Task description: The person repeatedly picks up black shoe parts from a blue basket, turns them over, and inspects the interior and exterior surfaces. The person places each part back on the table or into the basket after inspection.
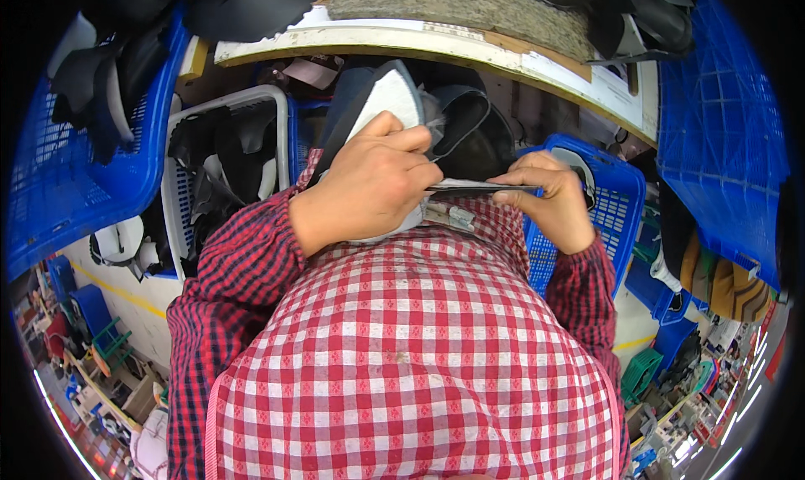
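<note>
My left hand (377, 174) is closed around a dark shoe upper piece with a white lining (396, 98), part of which sticks up above my knuckles. Between my hands runs a thin dark strip (470, 186), seen edge-on; I cannot tell whether it belongs to that same piece. At its right end, my right hand (549, 197) pinches it between thumb and fingers. Both hands are held in front of the red-and-white checked apron (411, 329). Left palm and fingertips are hidden.
Ahead lies a worktable (453, 6) with a worn grey top and dark pieces at its edge. A grey-rimmed basket (283, 132) of dark pieces stands left, a blue basket (629, 195) right. Larger blue crates (101, 191) flank both sides. Dark material (478, 136) sits beyond my hands.
</note>
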`<state>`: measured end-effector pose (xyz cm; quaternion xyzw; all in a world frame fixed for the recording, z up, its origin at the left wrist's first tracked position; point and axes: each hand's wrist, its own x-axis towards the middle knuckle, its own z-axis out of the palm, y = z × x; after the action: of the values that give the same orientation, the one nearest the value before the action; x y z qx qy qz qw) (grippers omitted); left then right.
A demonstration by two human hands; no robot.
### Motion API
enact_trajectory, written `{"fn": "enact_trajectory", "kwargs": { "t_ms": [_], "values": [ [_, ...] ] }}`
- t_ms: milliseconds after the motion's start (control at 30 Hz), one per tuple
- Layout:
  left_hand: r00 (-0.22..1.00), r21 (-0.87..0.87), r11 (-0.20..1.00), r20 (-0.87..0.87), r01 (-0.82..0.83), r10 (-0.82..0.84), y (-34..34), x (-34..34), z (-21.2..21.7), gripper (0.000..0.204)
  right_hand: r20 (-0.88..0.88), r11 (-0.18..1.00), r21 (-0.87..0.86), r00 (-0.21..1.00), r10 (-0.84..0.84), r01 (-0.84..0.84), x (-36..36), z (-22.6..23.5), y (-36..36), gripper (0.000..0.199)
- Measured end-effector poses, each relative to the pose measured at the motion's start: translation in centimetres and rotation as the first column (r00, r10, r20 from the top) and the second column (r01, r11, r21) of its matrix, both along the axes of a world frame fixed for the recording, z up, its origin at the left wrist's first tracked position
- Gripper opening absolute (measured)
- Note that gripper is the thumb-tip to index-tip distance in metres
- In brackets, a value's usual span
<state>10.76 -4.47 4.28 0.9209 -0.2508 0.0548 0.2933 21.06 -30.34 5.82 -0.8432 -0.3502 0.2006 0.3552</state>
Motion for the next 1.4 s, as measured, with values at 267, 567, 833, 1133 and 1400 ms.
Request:
{"fn": "enact_trajectory", "kwargs": {
  "t_ms": [267,567,833,1133,1400],
  "values": [
    [0.981,-0.15,0.985,-0.181,-0.091,0.064,-1.4,1.6,1.5,0.032,0.513,0.984,-0.029,0.842,0.167,-0.178,-1.9,-0.6,2.0,0.023],
    [0.999,0.052,0.999,-0.046,-0.006,0.009,1.5,7.0,1.9,0.025,0.528,0.959,-0.126,0.801,0.283,-0.255,0.2,-0.7,4.4,0.016],
    [0.938,-0.345,0.907,0.157,-0.24,0.308,-1.8,1.2,-4.5,0.026,-0.443,0.806,0.006,0.721,0.532,-0.592,10.7,-8.1,7.5,0.038],
    [0.884,-0.171,0.985,-0.456,0.03,-0.107,2.3,-1.4,-6.0,0.037,-0.353,0.828,-0.102,0.798,0.488,-0.552,10.0,-8.4,7.9,0.037],
    [0.94,-0.204,0.967,-0.333,-0.152,0.077,4.1,7.3,-5.9,0.027,0.11,0.863,-0.209,0.866,0.488,-0.46,7.5,-6.1,6.3,0.031]
  ]
}}
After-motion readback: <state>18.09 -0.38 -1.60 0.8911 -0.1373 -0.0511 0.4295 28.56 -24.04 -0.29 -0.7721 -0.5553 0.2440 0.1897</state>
